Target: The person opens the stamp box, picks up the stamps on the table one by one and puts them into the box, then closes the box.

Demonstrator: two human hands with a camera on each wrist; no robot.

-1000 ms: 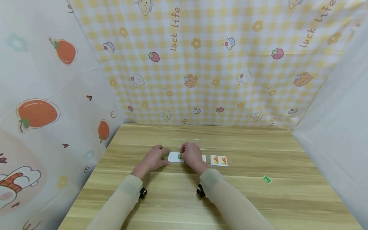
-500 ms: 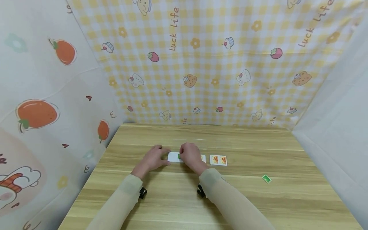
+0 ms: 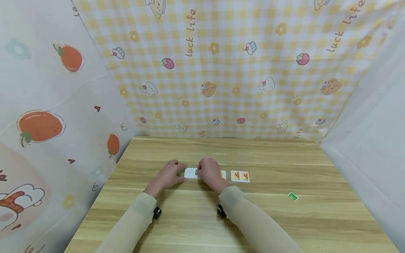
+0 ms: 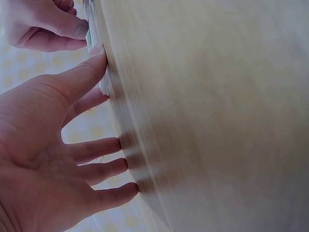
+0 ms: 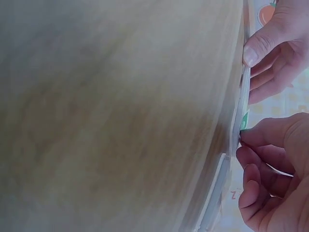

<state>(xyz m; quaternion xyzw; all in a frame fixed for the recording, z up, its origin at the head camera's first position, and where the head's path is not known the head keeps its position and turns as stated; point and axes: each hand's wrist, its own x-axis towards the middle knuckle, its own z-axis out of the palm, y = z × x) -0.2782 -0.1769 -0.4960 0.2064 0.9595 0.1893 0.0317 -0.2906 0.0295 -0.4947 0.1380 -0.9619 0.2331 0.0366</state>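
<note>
On the tabletop, the left hand is resting with fingers spread, thumb and forefinger bracketing the white card at its left end, seemingly to steady it. The right hand is pinching a small green card at the white card's right part, probably for fine control, while partly hiding a neighbouring card. Further right, a card with two orange pictures is continuing the row, and a loose green card is lying well apart, perhaps within easy reach.

Card R of L hand
</note>
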